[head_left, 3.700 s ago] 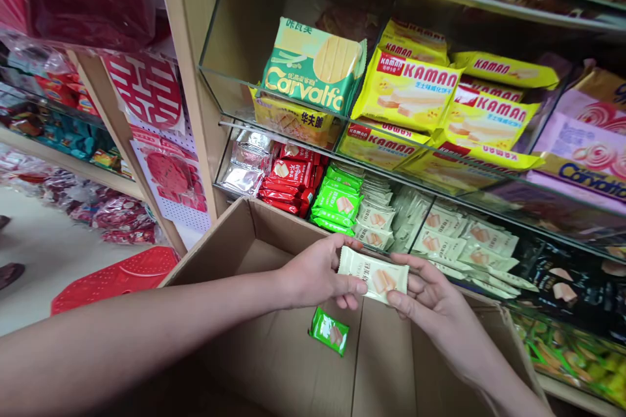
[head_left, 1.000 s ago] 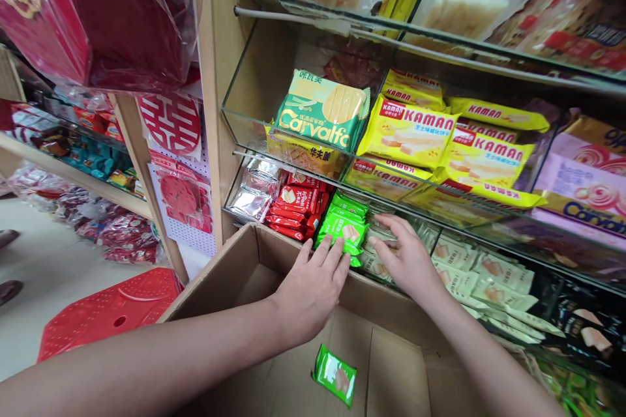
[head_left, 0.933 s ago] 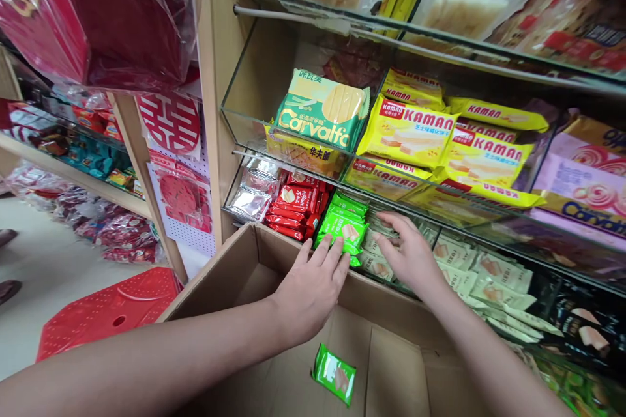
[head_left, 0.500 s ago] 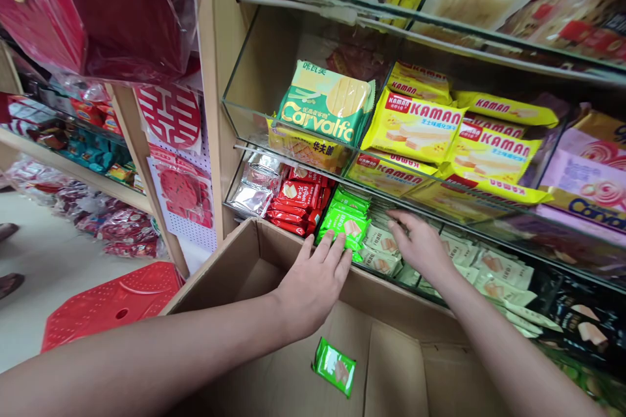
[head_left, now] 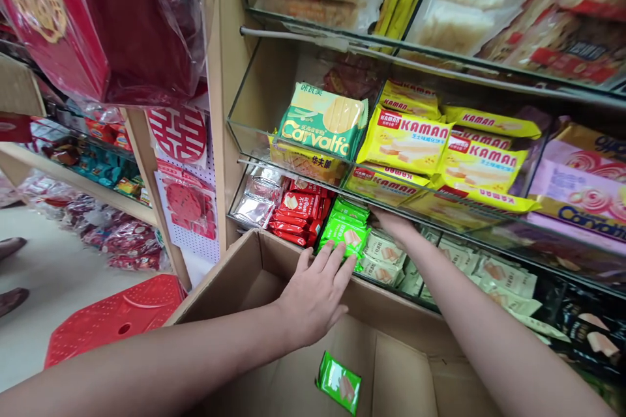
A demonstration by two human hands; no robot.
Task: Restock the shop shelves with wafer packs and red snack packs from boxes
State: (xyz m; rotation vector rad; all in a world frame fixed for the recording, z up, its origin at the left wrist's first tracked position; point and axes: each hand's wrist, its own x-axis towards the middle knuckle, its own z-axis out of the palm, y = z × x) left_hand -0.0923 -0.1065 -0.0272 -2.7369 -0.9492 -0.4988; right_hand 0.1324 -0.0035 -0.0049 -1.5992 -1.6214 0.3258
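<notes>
With clock directions read from the left hand (head_left: 308, 306), the green packets (head_left: 345, 231) at one o'clock are met by its fingertips; that hand is held palm down with the fingers spread, and nothing is gripped. Between one and two o'clock, the right hand (head_left: 392, 223) is placed over the back of the pale packets (head_left: 384, 253); its fingers are hidden beneath the glass shelf (head_left: 247, 133), so whether anything is gripped cannot be told. The pale packets are stacked in rows at two o'clock, just beside the green ones. A cardboard box (head_left: 391, 311) is set against the display, and inside it, at five o'clock, a single green packet (head_left: 340, 381) is laid on the bottom. Red packets (head_left: 298, 212) are piled at twelve o'clock, with silver packets (head_left: 257, 202) at eleven. On the glass shelf, yellow KAMAN packets (head_left: 405, 140) are stacked at one o'clock and a Carvalfo packet (head_left: 323, 120) is propped at twelve.
</notes>
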